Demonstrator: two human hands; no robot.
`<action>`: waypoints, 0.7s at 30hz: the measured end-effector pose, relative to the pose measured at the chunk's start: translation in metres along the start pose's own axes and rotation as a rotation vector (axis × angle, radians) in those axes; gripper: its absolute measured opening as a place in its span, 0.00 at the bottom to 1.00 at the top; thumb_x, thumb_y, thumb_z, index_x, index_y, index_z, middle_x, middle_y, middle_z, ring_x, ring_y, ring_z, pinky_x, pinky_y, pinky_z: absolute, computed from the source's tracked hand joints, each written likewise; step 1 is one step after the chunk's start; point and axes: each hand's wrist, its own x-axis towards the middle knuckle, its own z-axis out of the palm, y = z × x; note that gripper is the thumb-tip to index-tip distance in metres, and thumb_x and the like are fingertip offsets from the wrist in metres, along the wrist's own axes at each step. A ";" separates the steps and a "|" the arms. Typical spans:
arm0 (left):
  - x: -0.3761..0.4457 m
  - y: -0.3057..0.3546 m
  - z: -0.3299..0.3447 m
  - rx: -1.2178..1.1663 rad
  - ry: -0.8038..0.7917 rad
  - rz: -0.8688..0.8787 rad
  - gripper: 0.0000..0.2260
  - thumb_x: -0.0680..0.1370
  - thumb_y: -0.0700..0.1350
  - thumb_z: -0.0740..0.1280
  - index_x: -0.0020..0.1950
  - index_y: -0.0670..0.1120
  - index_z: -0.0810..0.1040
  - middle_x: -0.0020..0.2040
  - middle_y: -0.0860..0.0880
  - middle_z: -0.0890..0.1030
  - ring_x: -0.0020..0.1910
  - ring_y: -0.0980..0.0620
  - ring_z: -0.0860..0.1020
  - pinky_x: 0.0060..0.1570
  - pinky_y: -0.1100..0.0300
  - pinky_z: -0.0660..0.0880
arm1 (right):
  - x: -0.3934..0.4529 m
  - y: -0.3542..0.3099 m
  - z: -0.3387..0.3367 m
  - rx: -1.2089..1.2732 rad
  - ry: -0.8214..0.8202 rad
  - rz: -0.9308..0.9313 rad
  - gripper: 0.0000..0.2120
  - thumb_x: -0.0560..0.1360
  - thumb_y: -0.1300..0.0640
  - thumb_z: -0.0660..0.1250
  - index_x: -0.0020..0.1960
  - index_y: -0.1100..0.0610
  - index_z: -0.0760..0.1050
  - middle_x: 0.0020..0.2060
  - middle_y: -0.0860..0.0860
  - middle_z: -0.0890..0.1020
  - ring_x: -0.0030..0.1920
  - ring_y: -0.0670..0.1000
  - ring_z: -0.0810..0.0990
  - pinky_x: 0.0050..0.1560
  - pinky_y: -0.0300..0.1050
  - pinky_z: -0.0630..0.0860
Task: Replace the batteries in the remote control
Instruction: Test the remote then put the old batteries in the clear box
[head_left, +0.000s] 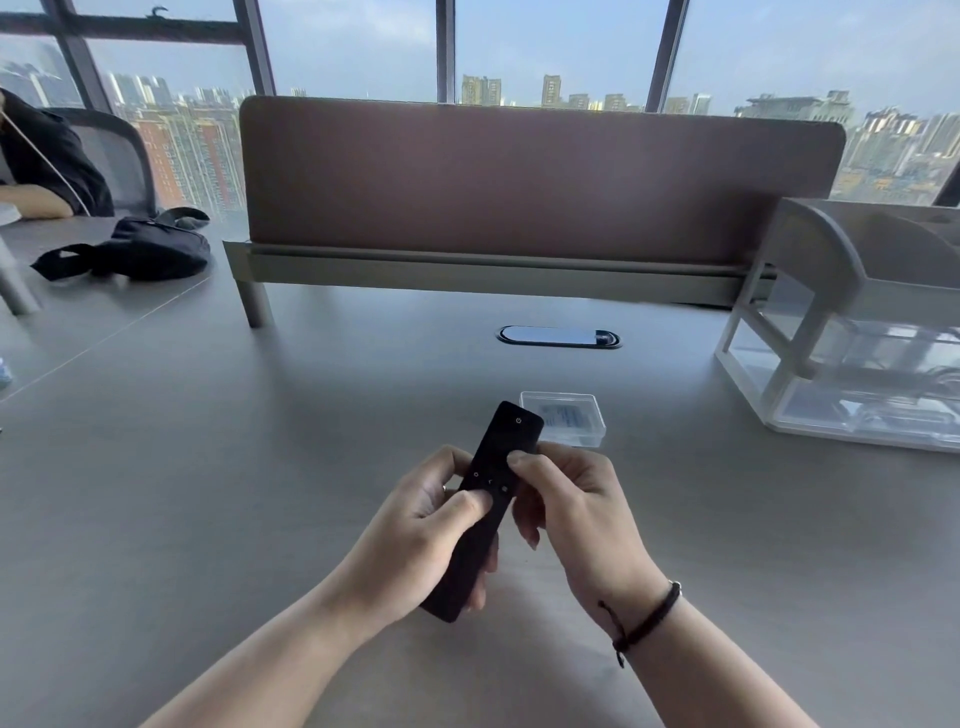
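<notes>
One black remote control (485, 499) is held above the grey bench (208, 467) by two bare hands, button side up, its power-button end pointing away from the person and tilted slightly to the right. The left hand (415, 540) is closed around the lower half of the remote control, with the thumb pressed across its face just below three small buttons and the fingers wrapped underneath. The right hand (576, 504) grips the remote's right edge near the middle, its thumb lying on the face and its fingers curled behind. One dark cord bracelet (647, 621) circles the right wrist.

Just beyond the remote's far end, one small clear plastic box (571, 421) lies on the bench with a printed label inside; what else it holds cannot be made out. One oval cable port (558, 336) is set into the bench farther back, before one brown partition screen (519, 176). At the right stands one white and clear storage organiser (852, 332). At the far left, one black bag (140, 249) lies on the neighbouring bench, near another person's arm (31, 200).
</notes>
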 end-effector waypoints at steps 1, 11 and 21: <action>0.000 0.000 0.000 -0.006 0.000 -0.004 0.10 0.77 0.45 0.60 0.52 0.40 0.70 0.30 0.38 0.78 0.23 0.42 0.75 0.27 0.53 0.72 | 0.000 0.000 0.000 -0.005 0.004 -0.003 0.15 0.73 0.55 0.63 0.27 0.54 0.74 0.20 0.53 0.70 0.22 0.51 0.67 0.25 0.40 0.63; 0.000 0.002 -0.004 0.032 -0.024 0.013 0.07 0.79 0.47 0.62 0.47 0.45 0.77 0.32 0.37 0.80 0.25 0.41 0.77 0.29 0.53 0.73 | -0.002 -0.004 0.000 0.034 0.020 0.011 0.25 0.79 0.65 0.61 0.24 0.52 0.73 0.20 0.47 0.74 0.21 0.50 0.68 0.24 0.40 0.63; 0.018 0.007 -0.029 0.016 0.652 0.034 0.11 0.80 0.45 0.64 0.41 0.41 0.75 0.27 0.39 0.76 0.18 0.48 0.73 0.22 0.59 0.69 | 0.005 0.009 -0.003 -0.021 0.112 0.073 0.08 0.77 0.57 0.69 0.41 0.58 0.83 0.27 0.51 0.80 0.21 0.49 0.68 0.23 0.37 0.64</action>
